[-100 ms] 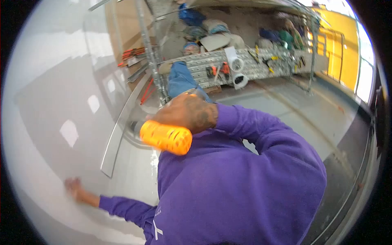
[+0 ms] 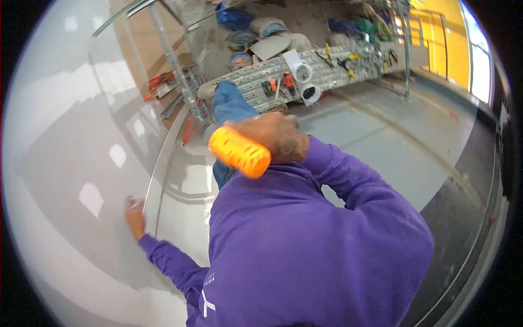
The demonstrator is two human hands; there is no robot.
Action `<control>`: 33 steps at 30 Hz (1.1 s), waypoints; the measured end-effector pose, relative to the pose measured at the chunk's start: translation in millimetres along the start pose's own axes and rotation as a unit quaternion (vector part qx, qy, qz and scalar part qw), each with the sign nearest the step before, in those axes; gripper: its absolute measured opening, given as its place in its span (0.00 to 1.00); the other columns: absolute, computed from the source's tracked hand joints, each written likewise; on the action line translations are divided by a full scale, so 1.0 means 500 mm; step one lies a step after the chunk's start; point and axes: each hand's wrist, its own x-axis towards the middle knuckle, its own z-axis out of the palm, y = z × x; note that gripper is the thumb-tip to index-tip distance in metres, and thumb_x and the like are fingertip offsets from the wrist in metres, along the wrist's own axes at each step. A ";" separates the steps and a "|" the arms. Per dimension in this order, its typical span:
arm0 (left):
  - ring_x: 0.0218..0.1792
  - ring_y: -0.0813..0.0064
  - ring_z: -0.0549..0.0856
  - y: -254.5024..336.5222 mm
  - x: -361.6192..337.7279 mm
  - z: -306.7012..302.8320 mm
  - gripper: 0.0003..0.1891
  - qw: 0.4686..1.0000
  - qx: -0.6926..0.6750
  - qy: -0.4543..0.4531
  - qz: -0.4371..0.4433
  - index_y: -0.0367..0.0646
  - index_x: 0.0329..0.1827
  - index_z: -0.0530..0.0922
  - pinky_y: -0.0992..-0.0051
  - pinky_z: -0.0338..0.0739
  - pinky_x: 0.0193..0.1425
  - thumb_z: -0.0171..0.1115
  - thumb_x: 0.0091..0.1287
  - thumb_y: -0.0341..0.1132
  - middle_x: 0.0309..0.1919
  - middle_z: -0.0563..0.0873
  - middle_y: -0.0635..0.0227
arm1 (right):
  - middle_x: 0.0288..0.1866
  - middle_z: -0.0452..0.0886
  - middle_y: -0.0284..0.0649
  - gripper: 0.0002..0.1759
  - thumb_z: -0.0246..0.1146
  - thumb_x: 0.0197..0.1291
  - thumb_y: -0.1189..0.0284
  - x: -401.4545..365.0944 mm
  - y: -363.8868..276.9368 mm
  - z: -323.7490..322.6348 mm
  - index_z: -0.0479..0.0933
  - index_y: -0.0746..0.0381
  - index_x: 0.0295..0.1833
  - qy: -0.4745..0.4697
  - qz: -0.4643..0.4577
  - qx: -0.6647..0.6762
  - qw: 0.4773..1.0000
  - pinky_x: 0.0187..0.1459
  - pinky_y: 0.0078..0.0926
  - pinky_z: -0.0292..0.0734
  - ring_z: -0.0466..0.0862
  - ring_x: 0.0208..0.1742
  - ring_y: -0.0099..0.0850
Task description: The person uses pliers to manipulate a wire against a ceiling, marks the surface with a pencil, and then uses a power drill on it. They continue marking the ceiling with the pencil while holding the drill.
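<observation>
My right hand (image 2: pixel 275 136) is wrapped round an orange power drill (image 2: pixel 239 152) in front of my chest. The drill's dark nose points left, and its handle is mostly covered by my hand. Over at the left, my left hand (image 2: pixel 135 215) is beside the grey wall panel (image 2: pixel 65 158) and close to the edge of a long pale strip (image 2: pixel 159 169). Motion blurs its fingers, so their grip and any contact with the strip cannot be made out.
A metal scaffold frame (image 2: pixel 171 60) stands ahead on the left. Beyond my leg lies a perforated metal platform (image 2: pixel 256 92) bearing hand tools, a white piece with round openings (image 2: pixel 302 73) and several bags. Orange-ended lengths (image 2: pixel 160 82) are stacked by the wall.
My left hand has moved up and right, toward the pale strip. My right hand and the drill have shifted right and slightly up; the background has shifted left and up in view.
</observation>
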 end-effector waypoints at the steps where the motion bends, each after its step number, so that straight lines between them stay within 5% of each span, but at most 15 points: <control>1: 0.56 0.56 0.83 0.129 0.049 0.006 0.24 0.982 -0.128 -0.009 -0.140 0.36 0.62 0.78 0.64 0.76 0.61 0.68 0.66 0.39 0.53 0.85 0.53 | 0.50 0.86 0.45 0.25 0.63 0.63 0.62 -0.036 0.041 0.006 0.74 0.56 0.65 0.036 0.042 -0.044 0.998 0.50 0.42 0.82 0.87 0.49 0.44; 4: 0.42 0.65 0.88 0.180 0.085 0.256 0.25 0.938 -0.279 -0.147 -0.142 0.35 0.62 0.77 0.68 0.82 0.46 0.67 0.68 0.43 0.45 0.88 0.56 | 0.50 0.84 0.49 0.36 0.67 0.60 0.62 -0.187 0.078 -0.017 0.66 0.62 0.71 0.057 0.264 -0.096 0.958 0.51 0.43 0.81 0.85 0.52 0.47; 5: 0.38 0.71 0.88 0.236 0.081 0.281 0.26 0.876 -0.406 -0.190 -0.178 0.34 0.62 0.77 0.73 0.80 0.40 0.67 0.68 0.44 0.42 0.89 0.61 | 0.51 0.83 0.51 0.38 0.67 0.58 0.62 -0.229 0.122 -0.013 0.64 0.64 0.72 0.062 0.309 -0.102 0.944 0.51 0.43 0.81 0.84 0.52 0.48; 11: 0.37 0.78 0.86 0.454 0.213 0.374 0.27 0.887 -0.327 -0.307 -0.111 0.36 0.65 0.74 0.79 0.75 0.34 0.67 0.69 0.44 0.45 0.87 0.63 | 0.51 0.82 0.61 0.45 0.68 0.52 0.62 -0.419 0.441 0.083 0.58 0.72 0.72 -0.025 0.573 -0.024 0.819 0.54 0.49 0.79 0.83 0.54 0.55; 16: 0.43 0.79 0.85 0.475 0.459 0.338 0.27 0.889 -0.343 -0.270 -0.139 0.35 0.66 0.73 0.78 0.76 0.36 0.66 0.70 0.44 0.49 0.86 0.61 | 0.59 0.80 0.61 0.46 0.70 0.49 0.62 -0.498 0.689 0.160 0.63 0.72 0.73 -0.083 0.637 0.054 0.764 0.60 0.41 0.77 0.82 0.60 0.51; 18: 0.46 0.72 0.84 0.493 0.544 0.347 0.30 0.920 -0.290 -0.218 -0.149 0.33 0.67 0.72 0.74 0.79 0.45 0.66 0.70 0.46 0.50 0.85 0.58 | 0.60 0.80 0.60 0.47 0.70 0.49 0.61 -0.561 0.773 0.177 0.64 0.71 0.73 -0.096 0.654 0.060 0.748 0.61 0.41 0.77 0.82 0.60 0.50; 21: 0.55 0.58 0.82 0.434 0.735 0.405 0.34 0.972 -0.127 -0.137 -0.142 0.31 0.69 0.70 0.66 0.76 0.59 0.66 0.69 0.49 0.54 0.84 0.49 | 0.60 0.80 0.60 0.48 0.70 0.48 0.61 -0.610 0.928 0.195 0.64 0.70 0.73 -0.070 0.674 0.071 0.732 0.61 0.40 0.77 0.82 0.60 0.48; 23: 0.65 0.50 0.77 0.356 0.855 0.459 0.36 0.992 0.038 -0.117 -0.014 0.29 0.69 0.70 0.61 0.69 0.69 0.66 0.68 0.51 0.61 0.80 0.41 | 0.59 0.80 0.60 0.47 0.71 0.47 0.61 -0.624 1.012 0.174 0.65 0.70 0.73 -0.033 0.692 0.070 0.718 0.61 0.40 0.77 0.82 0.60 0.48; 24: 0.67 0.50 0.76 0.392 0.907 0.470 0.37 0.986 -0.010 -0.127 -0.107 0.27 0.68 0.71 0.60 0.67 0.70 0.66 0.68 0.51 0.64 0.78 0.40 | 0.59 0.80 0.60 0.47 0.71 0.47 0.61 -0.641 1.065 0.155 0.65 0.70 0.72 -0.016 0.695 0.060 0.716 0.60 0.41 0.77 0.82 0.60 0.49; 26: 0.70 0.53 0.73 0.378 0.977 0.522 0.37 0.988 -0.085 -0.095 -0.085 0.26 0.65 0.75 0.59 0.64 0.74 0.65 0.67 0.54 0.67 0.75 0.40 | 0.58 0.81 0.59 0.45 0.71 0.47 0.61 -0.665 1.157 0.164 0.67 0.70 0.70 0.015 0.698 0.044 0.714 0.58 0.42 0.78 0.83 0.58 0.49; 27: 0.67 0.47 0.76 0.480 0.960 0.488 0.42 0.973 -0.172 -0.108 -0.114 0.21 0.68 0.69 0.57 0.65 0.74 0.63 0.68 0.56 0.66 0.76 0.40 | 0.56 0.82 0.59 0.43 0.70 0.47 0.61 -0.679 1.202 0.167 0.68 0.70 0.68 0.038 0.703 0.038 0.709 0.57 0.43 0.79 0.83 0.57 0.50; 29: 0.60 0.48 0.79 0.404 1.023 0.540 0.38 0.983 0.087 -0.095 -0.131 0.22 0.64 0.70 0.56 0.68 0.69 0.59 0.69 0.55 0.61 0.79 0.42 | 0.53 0.83 0.59 0.39 0.70 0.47 0.61 -0.697 1.292 0.168 0.71 0.71 0.64 0.079 0.705 0.030 0.704 0.54 0.45 0.80 0.84 0.54 0.51; 33: 0.46 0.49 0.86 0.351 1.062 0.580 0.31 0.874 0.444 -0.129 -0.147 0.24 0.58 0.72 0.53 0.74 0.58 0.51 0.71 0.51 0.49 0.84 0.48 | 0.46 0.84 0.61 0.30 0.69 0.49 0.62 -0.707 1.482 0.180 0.76 0.70 0.55 0.144 0.703 -0.025 0.696 0.52 0.47 0.81 0.85 0.48 0.56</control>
